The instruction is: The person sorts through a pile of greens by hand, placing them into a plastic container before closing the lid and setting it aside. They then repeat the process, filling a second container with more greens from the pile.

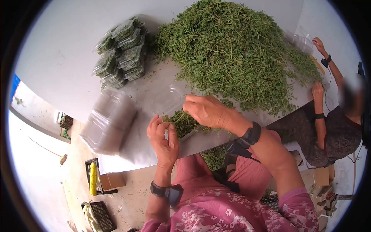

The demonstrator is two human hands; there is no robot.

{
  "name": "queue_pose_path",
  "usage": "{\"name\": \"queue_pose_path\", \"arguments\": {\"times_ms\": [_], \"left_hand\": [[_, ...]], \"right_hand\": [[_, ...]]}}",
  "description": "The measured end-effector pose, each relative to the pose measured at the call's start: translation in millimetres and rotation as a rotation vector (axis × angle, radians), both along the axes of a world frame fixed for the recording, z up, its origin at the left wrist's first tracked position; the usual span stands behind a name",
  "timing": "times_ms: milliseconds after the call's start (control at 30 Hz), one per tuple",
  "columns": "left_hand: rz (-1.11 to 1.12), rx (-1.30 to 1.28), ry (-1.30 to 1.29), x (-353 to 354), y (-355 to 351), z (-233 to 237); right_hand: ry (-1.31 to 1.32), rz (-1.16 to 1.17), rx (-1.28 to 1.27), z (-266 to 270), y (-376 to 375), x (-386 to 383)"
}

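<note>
In front of me an opened clear plastic clamshell box [189,135] lies near the table edge, its transparent lid [168,99] tilted back on the far side. Leafy green sprigs [182,121] fill its base. My left hand [163,141] is at the box's left end, palm up, fingers loosely curled and apart from the thumb; nothing shows in it. Over the box's right part, my right hand [208,111] has its fingers pinched together. What they grip, if anything, is hidden. Just beyond rises a large heap of the same greens [235,54].
Filled clamshell boxes [125,52] are stacked at the back left. Nested clear boxes [110,120] lie at the left table edge. A co-worker [336,116] sits at the right, hands near the heap. Black crates [102,216] and a cardboard box [112,181] stand on the floor.
</note>
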State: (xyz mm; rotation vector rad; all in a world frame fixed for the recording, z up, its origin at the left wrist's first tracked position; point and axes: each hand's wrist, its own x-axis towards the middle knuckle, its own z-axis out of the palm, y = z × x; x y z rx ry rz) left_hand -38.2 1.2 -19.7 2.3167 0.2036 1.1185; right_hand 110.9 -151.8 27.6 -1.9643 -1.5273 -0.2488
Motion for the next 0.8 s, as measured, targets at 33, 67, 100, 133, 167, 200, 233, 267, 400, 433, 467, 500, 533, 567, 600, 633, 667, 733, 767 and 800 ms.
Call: {"name": "queue_pose_path", "arguments": {"times_ms": [33, 67, 100, 133, 167, 200, 233, 267, 400, 433, 467, 500, 533, 567, 600, 633, 667, 733, 767, 800], "left_hand": [[0.011, 0.003, 0.014, 0, 1, -1], [0.022, 0.006, 0.028, 0, 2, -3], [0.033, 0.009, 0.042, 0, 2, -3], [0.052, 0.053, 0.092, 0, 3, -3], [0.071, 0.097, 0.141, 0, 3, -3], [0.091, 0.141, 0.190, 0, 3, -3], [0.100, 0.129, 0.174, 0, 4, -4], [0.108, 0.118, 0.159, 0, 6, -6], [0.125, 0.092, 0.094, -3, 5, 0], [0.124, 0.106, 0.077, -4, 4, 3], [0.123, 0.119, 0.060, -6, 2, 6], [0.121, 0.133, 0.043, -8, 1, 9], [0.099, 0.134, 0.036, -9, -1, 11], [0.074, 0.133, 0.029, -9, -3, 12], [0.047, 0.130, 0.021, -10, -7, 13], [0.017, 0.158, 0.076, -11, -10, 17], [-0.016, 0.185, 0.129, -12, -13, 20], [-0.071, 0.252, 0.252, -12, -16, 17], [-0.091, 0.275, 0.304, -12, -17, 14], [-0.109, 0.300, 0.355, -11, -17, 11]], "right_hand": [[0.003, -0.022, -0.014, -1, -1, 3], [0.006, -0.044, -0.027, -1, -2, 6], [0.009, -0.066, -0.041, -1, -4, 8], [0.016, -0.074, -0.031, -1, -6, 10], [0.023, -0.082, -0.021, 0, -8, 12], [0.029, -0.089, -0.011, 1, -9, 14], [0.032, -0.098, -0.012, 0, -9, 17], [0.035, -0.110, -0.012, -1, -10, 21], [0.041, -0.158, 0.003, 3, -16, 27], [0.037, -0.168, 0.008, 3, -17, 30], [0.032, -0.178, 0.013, 2, -18, 34], [0.027, -0.189, 0.017, 1, -19, 36], [0.035, -0.191, 0.032, 2, -19, 37], [0.042, -0.194, 0.045, 3, -21, 38], [0.048, -0.201, 0.056, 5, -25, 39], [0.070, -0.209, 0.043, 5, -27, 40], [0.090, -0.221, 0.029, 6, -29, 40], [0.117, -0.251, -0.003, 7, -32, 41], [0.125, -0.266, -0.020, 7, -33, 41], [0.133, -0.279, -0.037, 6, -34, 43]]}}
